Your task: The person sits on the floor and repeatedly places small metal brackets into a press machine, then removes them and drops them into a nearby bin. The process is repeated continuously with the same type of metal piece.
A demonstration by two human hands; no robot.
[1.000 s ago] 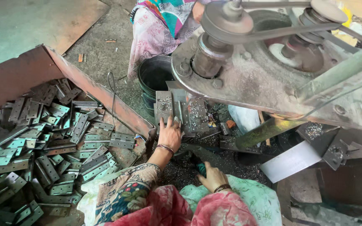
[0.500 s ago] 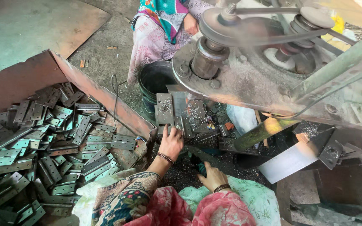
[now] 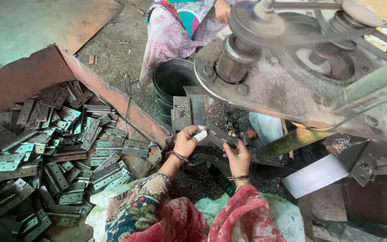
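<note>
both hands, left hand [image 3: 186, 141] and right hand [image 3: 238, 157], seemingly grip one hinge plate [image 3: 218, 134].

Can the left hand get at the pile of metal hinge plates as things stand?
Probably yes. The left hand is at the machine bed, holding one end of a dark metal piece. The pile of hinge plates lies open on its own side, with only the low rusty tray wall nearby. It would need to let go first.

floral patterned sleeve and bangles by the left hand [image 3: 185, 142], red-pink sleeve (bangles too) by the right hand [image 3: 238, 157].
</note>
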